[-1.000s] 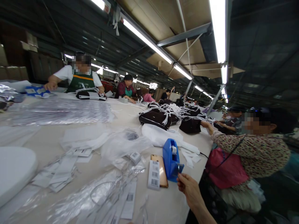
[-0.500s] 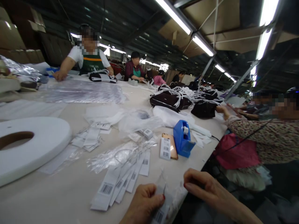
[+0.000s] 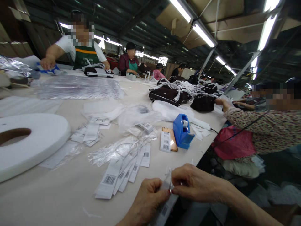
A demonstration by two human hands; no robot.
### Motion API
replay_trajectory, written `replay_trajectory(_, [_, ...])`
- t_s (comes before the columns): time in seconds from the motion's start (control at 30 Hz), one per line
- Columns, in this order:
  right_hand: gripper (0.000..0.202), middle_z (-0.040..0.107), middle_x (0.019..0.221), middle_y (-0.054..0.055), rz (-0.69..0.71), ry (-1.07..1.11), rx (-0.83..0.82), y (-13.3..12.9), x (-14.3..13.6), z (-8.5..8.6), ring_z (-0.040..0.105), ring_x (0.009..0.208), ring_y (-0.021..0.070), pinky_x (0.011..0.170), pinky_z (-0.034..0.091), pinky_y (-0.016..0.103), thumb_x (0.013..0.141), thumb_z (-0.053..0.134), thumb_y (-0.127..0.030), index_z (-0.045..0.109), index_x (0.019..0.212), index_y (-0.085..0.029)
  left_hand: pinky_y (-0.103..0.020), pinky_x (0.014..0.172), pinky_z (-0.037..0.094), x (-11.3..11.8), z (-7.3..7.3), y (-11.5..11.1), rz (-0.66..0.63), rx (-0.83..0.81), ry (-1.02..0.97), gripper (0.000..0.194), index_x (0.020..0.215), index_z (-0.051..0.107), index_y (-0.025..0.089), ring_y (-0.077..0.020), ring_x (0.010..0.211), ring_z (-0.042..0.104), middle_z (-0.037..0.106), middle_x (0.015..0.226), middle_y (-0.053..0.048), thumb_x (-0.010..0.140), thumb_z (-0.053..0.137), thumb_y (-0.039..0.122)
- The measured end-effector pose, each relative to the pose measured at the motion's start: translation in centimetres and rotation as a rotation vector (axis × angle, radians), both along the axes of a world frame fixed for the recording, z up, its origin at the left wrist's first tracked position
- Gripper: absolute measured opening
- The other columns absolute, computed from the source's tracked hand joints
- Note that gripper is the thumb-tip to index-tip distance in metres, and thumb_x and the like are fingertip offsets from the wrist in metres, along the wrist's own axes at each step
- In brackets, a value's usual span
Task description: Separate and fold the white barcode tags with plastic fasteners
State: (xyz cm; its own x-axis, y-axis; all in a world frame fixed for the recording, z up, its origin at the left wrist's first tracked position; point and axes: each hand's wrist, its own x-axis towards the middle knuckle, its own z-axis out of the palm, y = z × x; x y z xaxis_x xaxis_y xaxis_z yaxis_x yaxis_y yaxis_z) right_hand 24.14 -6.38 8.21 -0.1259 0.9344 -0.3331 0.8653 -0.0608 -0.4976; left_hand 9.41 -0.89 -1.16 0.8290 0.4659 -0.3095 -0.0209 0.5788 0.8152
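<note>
At the table's near edge, my left hand (image 3: 147,199) grips a white barcode tag (image 3: 165,209), its thumb pressed on the tag's upper part. My right hand (image 3: 196,182) meets it there, thumb and forefinger pinched at the tag's top end beside my left thumb. A thin strand seems to pass between the fingertips, too small to make out fully. Left of my hands, several barcode tags (image 3: 109,179) lie fanned out with their strings. Clear plastic (image 3: 110,150) lies just beyond them.
A blue tape dispenser (image 3: 180,131), a phone (image 3: 173,142) and a barcode label strip (image 3: 165,142) lie ahead. A large white roll (image 3: 53,135) sits left. Dark bags with white straps (image 3: 166,94) are piled farther back. Co-workers stand across and at right, one sleeve (image 3: 249,117) near the edge.
My right hand has moved left and come together with my left hand at the tag's top. The co-worker across has shifted a hand left onto a blue object.
</note>
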Motion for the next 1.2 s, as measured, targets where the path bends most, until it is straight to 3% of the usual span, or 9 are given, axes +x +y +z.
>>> replay_trajectory(0.2, [0.015,0.039,0.05,-0.008,-0.06,0.043,-0.024,0.2,0.1,-0.9,0.039,0.049,0.0076,0.046,0.024,0.021,0.069,0.058,-0.017,0.051,0.057,-0.017,-0.021,0.046,0.023,0.1,-0.4,0.0,0.0,0.054,0.007,0.027,0.054,0.057,0.012,-0.0068,0.046,0.035,0.045,0.047,0.005,0.057,0.07,0.036])
replay_trajectory(0.47, [0.017,0.04,0.051,-0.009,-0.135,0.287,-0.175,0.6,0.7,-1.0,0.035,0.049,0.0067,0.044,0.024,0.018,0.069,0.064,-0.024,0.053,0.058,-0.016,-0.021,0.045,0.025,0.0,-1.4,-0.2,-0.017,-0.122,0.025,0.032,0.056,0.063,0.01,-0.0076,0.042,0.041,0.053,0.045,0.002,0.047,0.077,0.038])
replay_trajectory(0.73, [0.017,0.043,0.052,-0.009,-0.206,0.568,-0.283,0.6,1.1,-1.6,0.035,0.051,0.0064,0.047,0.027,0.018,0.065,0.065,-0.026,0.054,0.058,-0.016,-0.021,0.046,0.038,-0.3,-0.5,-0.3,-0.046,-0.266,-0.064,0.028,0.061,0.068,0.007,-0.0104,0.043,0.052,0.062,0.05,-0.004,0.047,0.08,0.028])
replay_trajectory(0.9, [0.021,0.047,0.055,-0.008,-0.23,0.697,-0.324,0.3,1.2,-1.8,0.038,0.052,0.0063,0.051,0.03,0.019,0.062,0.066,-0.032,0.054,0.059,-0.015,-0.026,0.046,0.047,-0.7,-0.4,-0.3,-0.098,-0.307,-0.106,0.028,0.062,0.068,0.008,-0.0141,0.043,0.057,0.065,0.052,-0.006,0.049,0.08,0.03])
replay_trajectory(1.2, [0.021,0.043,0.053,-0.009,-0.232,0.734,-0.317,0.0,1.3,-1.7,0.034,0.051,0.0052,0.047,0.026,0.018,0.062,0.065,-0.029,0.05,0.057,-0.016,-0.022,0.046,0.043,-0.8,-0.7,-0.6,-0.119,-0.283,-0.141,0.031,0.066,0.069,0.009,-0.012,0.044,0.056,0.064,0.052,-0.005,0.05,0.081,0.032])
